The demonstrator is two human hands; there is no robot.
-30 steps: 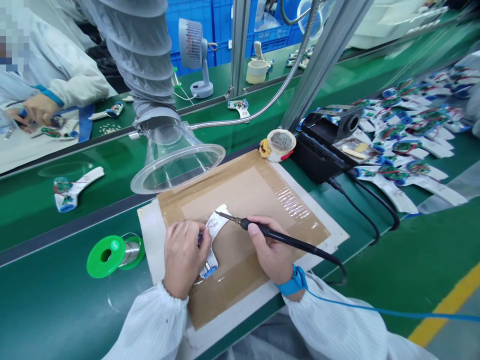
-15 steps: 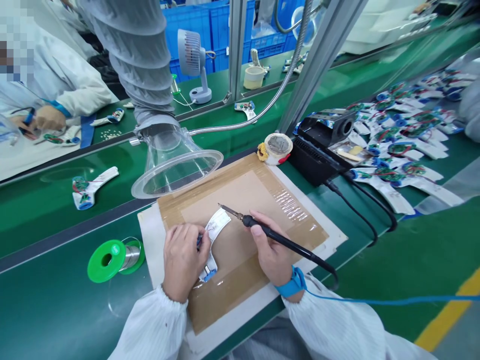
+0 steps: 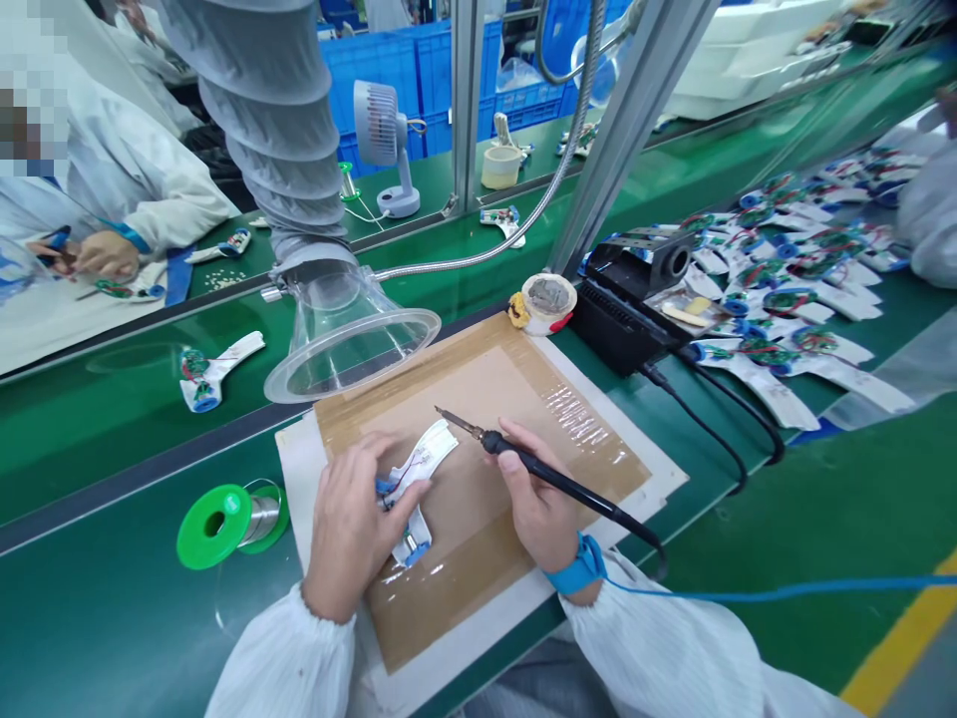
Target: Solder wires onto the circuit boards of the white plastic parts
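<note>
— So, what's the largest thing in view?

— Green conveyor tabletop [image 3: 90,459], with blue plastic crates [image 3: 381,75] stacked beyond it. Their contents are hidden. A grey ducted fume hose [image 3: 273,120] drops to a clear funnel hood [image 3: 351,344], which hangs just past the far edge of a taped cardboard mat [image 3: 575,469].

— Other containers?

— Right of the hood, at the mat's far corner, a round tip-cleaning tin [image 3: 549,299] holds a grey, wool-like mass. Beside it, a black soldering station [image 3: 617,329] carries a shallow tray [image 3: 688,311] with a yellow sponge and a pale strip. Farther right, a heap of white circuit strips [image 3: 785,319] with green coils covers the tabletop. Near the front edge, left of the mat, sits a green solder spool [image 3: 228,524].

— Anyone else?

— Across the belt, a co-worker's hand [image 3: 109,254] in a white sleeve, with a small blue-handled tool [image 3: 56,239].

— And the person's hands?

— Left hand [image 3: 355,529] is curled narrow, pinning a white flexible strip [image 3: 419,469] to the middle of the mat. Right hand [image 3: 542,494] grips a soldering iron [image 3: 557,474] like a pen, its tip right at the strip's upper end. Contact can't be told from here. Blue wrist strap [image 3: 575,563] on the right wrist.
</note>
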